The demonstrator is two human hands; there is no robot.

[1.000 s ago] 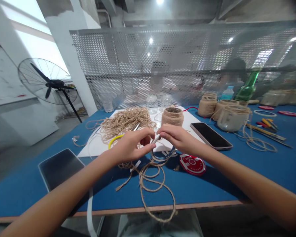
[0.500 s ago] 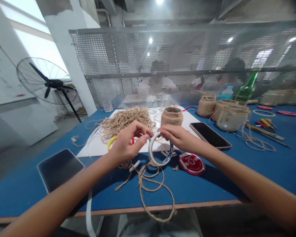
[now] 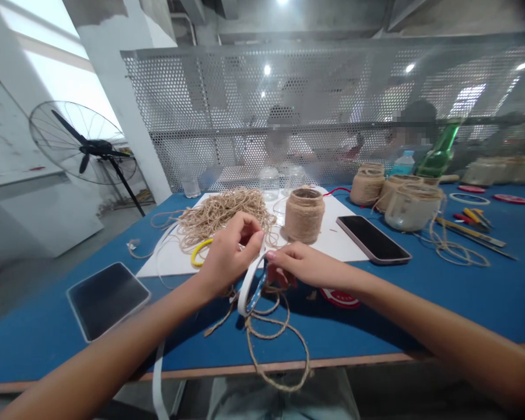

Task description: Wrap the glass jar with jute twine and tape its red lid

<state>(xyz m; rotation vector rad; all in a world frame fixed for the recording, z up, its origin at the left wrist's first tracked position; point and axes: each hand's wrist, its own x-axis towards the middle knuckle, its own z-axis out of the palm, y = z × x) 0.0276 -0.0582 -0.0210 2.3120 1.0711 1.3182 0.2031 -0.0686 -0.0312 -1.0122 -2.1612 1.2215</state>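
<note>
Right hand (image 3: 310, 265): thumb and fingers are pinching the upper edge of a tape roll (image 3: 245, 294), white outside and blue within; gap closed down to the roll's rim. The roll is hanging tilted, nearly edge-on to the view, in front of both hands and above the counter (image 3: 376, 332).

Left hand (image 3: 234, 251): thumb and forefinger tips are standing close together just above the roll; cannot tell whether they are gripping the tape's end.

Below the roll, loose twine loops (image 3: 271, 336) are lying on the counter, one loop reaching over its front edge. Beyond the hands, a twine-wrapped jar (image 3: 305, 216) is standing upright on white paper (image 3: 345, 248), with a twine heap (image 3: 227, 209) lying to its left. A yellow ring (image 3: 196, 255) is showing just beside the left hand, partly hidden by it. A red disc (image 3: 342, 299) is lying partly under the right forearm's outline; a phone (image 3: 373, 238) is resting farther right, overlapping the paper's edge.
</note>
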